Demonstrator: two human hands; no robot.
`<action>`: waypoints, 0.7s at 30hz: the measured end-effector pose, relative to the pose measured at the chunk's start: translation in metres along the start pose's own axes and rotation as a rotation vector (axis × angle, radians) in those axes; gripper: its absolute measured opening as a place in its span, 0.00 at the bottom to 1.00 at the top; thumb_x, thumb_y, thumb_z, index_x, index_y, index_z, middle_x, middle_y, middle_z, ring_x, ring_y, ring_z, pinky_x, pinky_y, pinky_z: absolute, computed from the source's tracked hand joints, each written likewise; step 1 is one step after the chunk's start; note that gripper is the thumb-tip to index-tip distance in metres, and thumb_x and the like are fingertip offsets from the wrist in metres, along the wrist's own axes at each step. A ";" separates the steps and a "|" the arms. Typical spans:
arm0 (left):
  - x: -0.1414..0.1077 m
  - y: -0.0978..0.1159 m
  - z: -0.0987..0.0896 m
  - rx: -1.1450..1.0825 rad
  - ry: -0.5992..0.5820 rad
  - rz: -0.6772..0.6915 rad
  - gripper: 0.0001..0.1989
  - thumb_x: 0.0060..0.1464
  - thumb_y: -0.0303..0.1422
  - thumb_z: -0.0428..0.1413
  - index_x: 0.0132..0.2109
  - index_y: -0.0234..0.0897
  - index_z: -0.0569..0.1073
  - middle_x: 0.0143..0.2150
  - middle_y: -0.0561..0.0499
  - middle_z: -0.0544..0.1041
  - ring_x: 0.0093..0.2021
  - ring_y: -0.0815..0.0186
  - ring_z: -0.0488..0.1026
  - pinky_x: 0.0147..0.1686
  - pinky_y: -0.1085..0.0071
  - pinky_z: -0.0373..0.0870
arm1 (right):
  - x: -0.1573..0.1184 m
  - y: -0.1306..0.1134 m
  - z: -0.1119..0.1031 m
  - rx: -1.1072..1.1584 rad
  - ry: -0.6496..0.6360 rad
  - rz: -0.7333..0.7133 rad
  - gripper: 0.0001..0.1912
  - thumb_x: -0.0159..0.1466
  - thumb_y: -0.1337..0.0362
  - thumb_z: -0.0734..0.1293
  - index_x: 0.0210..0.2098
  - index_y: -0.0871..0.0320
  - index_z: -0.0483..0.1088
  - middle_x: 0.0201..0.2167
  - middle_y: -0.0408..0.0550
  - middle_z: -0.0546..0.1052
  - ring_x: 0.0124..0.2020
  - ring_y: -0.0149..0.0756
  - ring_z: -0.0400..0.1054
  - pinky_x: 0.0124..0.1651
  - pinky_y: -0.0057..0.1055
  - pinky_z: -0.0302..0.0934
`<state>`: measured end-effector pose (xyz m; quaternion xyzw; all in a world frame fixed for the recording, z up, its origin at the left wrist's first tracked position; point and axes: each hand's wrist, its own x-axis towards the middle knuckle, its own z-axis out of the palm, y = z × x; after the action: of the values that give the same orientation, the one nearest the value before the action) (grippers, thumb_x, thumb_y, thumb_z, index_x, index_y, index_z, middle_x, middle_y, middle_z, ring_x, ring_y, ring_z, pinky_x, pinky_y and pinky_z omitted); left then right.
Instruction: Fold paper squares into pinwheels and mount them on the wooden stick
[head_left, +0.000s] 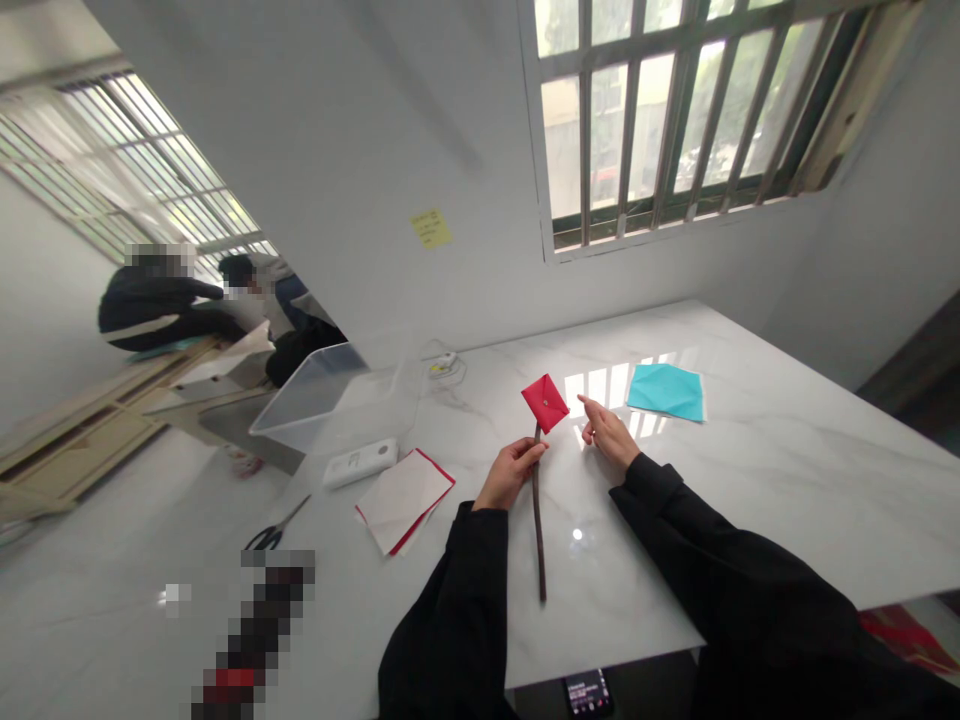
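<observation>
My left hand [513, 472] is closed around the upper part of a thin brown stick [538, 530], which points down toward the table's front edge. At the stick's top is a red folded-paper pinwheel head [546, 403], its corners brought to the middle, where a small pale dot shows. Just right of the red paper, apart from it, is my right hand [606, 432]. Its index finger stretches toward the paper while the other fingers curl, and nothing shows in it. A sheet of turquoise paper [667, 391] lies on white backing beyond the right hand.
On the marbled white table [787, 470] lie red-edged white sheets [405, 502], a white oblong box [361, 463] and scissors [277, 525]. A clear plastic bin [307, 400] and a cable [446, 365] are farther back. A phone [589, 692] sits below the front edge. Two people sit far left.
</observation>
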<state>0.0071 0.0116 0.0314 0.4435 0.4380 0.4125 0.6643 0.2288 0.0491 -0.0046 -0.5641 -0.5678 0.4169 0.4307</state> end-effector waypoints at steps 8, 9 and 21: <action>0.001 -0.001 -0.001 0.025 0.014 0.007 0.22 0.40 0.44 0.71 0.38 0.32 0.80 0.27 0.54 0.70 0.29 0.72 0.61 0.31 0.73 0.56 | -0.001 0.001 -0.001 -0.036 -0.067 -0.006 0.41 0.68 0.33 0.46 0.25 0.58 0.73 0.15 0.43 0.66 0.21 0.33 0.63 0.31 0.30 0.57; 0.001 -0.001 -0.001 0.030 0.013 0.008 0.22 0.41 0.44 0.71 0.38 0.32 0.80 0.27 0.55 0.70 0.28 0.72 0.61 0.31 0.73 0.55 | 0.000 0.002 0.000 -0.030 -0.057 -0.010 0.41 0.68 0.33 0.46 0.29 0.58 0.74 0.15 0.41 0.66 0.21 0.34 0.63 0.30 0.30 0.57; 0.002 -0.006 -0.009 0.241 -0.121 0.037 0.21 0.49 0.47 0.66 0.40 0.32 0.81 0.26 0.55 0.66 0.27 0.72 0.56 0.29 0.72 0.49 | -0.014 -0.021 -0.009 -0.178 0.123 -0.247 0.36 0.71 0.40 0.50 0.68 0.55 0.61 0.25 0.42 0.74 0.28 0.37 0.69 0.38 0.30 0.60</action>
<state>0.0002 0.0139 0.0236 0.5523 0.4351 0.3416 0.6237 0.2316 0.0342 0.0179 -0.5505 -0.6400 0.2736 0.4609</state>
